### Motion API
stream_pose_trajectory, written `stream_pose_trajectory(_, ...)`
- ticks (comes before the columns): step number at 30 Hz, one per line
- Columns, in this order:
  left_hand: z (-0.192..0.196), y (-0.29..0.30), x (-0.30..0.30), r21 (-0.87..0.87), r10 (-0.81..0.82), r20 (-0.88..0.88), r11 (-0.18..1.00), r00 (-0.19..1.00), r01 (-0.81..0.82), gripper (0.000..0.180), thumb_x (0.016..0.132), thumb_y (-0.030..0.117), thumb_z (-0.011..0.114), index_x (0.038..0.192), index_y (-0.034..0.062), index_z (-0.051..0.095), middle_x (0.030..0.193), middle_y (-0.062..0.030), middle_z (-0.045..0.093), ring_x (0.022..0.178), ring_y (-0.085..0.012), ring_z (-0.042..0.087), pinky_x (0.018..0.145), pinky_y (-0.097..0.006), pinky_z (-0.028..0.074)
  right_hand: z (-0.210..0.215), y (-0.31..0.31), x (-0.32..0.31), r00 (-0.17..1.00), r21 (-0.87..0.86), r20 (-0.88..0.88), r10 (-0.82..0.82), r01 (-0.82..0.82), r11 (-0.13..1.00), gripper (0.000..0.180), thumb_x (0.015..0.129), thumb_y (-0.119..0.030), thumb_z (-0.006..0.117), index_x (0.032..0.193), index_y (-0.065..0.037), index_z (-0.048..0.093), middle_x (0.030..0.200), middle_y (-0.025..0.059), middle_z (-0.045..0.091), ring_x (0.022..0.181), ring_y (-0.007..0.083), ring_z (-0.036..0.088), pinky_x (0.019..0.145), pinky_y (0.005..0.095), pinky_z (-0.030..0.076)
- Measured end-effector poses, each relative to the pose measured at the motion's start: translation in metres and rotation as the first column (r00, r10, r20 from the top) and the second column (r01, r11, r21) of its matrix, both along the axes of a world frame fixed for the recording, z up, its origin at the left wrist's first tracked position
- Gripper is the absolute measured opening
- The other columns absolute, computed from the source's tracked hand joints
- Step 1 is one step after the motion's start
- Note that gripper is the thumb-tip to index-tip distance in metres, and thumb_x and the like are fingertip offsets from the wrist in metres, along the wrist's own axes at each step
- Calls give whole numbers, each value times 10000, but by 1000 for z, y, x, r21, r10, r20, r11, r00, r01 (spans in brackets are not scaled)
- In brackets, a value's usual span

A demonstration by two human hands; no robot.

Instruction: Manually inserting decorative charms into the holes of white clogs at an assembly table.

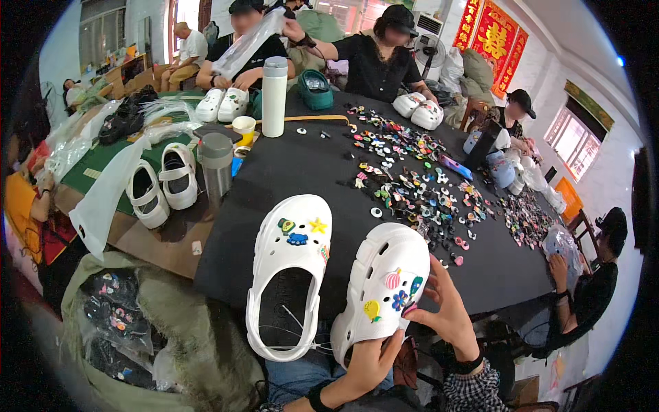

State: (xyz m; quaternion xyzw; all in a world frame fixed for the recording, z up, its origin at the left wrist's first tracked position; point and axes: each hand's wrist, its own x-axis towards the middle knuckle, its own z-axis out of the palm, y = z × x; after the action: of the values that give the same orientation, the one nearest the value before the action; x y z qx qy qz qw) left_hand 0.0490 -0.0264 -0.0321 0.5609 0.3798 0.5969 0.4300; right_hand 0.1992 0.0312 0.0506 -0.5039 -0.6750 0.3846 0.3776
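The right white clog [384,275] is at the near edge of the black counter [295,165], in front of you, its long axis running near to far with a slight lean right — toe away from you, heel opening toward your wrists. Your left hand [369,367] enters at the near, heel end and grips there, thumb outside, fingertips hidden within the opening. Your right hand [447,305] comes from the right and is the nearer to the charms: a magenta charm [410,309] sits just left of its thumb tip, on the clog's right flank. That thumb presses at the charm; your forefinger arches apart from it toward the toe — whether another finger pinches the charm, you cannot tell from here. Left of that charm lie a blue flower charm [400,300] and, farther left, a yellow lemon charm [372,311]. Just left is the other white clog [264,275], nearly parallel; the loose charms [398,141] spread beyond, far and right.
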Motion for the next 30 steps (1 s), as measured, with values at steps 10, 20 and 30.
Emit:
stream_pose_trajectory(10,-7,4,2,-118,-39,148,991,988,56,221,891,111,621,1030,-61,620,870,-182,655,773,-336,625,692,-397,470,6,19,-1,989,-196,-46,137,-144,970,1116,709,-95,841,1506,-30,63,1381,148,438,1247,206,452,1030,369,400)
stream_pose_trajectory(20,0,-1,-9,-164,-64,-18,985,998,60,261,888,84,622,1099,-67,600,933,-198,656,851,-336,645,736,-390,489,-18,16,1,987,-5,-34,159,-159,987,1093,733,-105,823,1504,-29,52,1393,179,428,1251,239,470,1000,396,444)
stream_pose_trajectory(30,6,-5,-3,-157,-28,206,986,978,61,302,899,21,596,1172,-98,541,1110,-148,613,981,-178,590,834,-280,466,-20,-4,-1,990,-5,-116,82,-83,997,1116,740,-192,823,1492,1,21,1444,214,345,1325,278,375,1081,389,329)
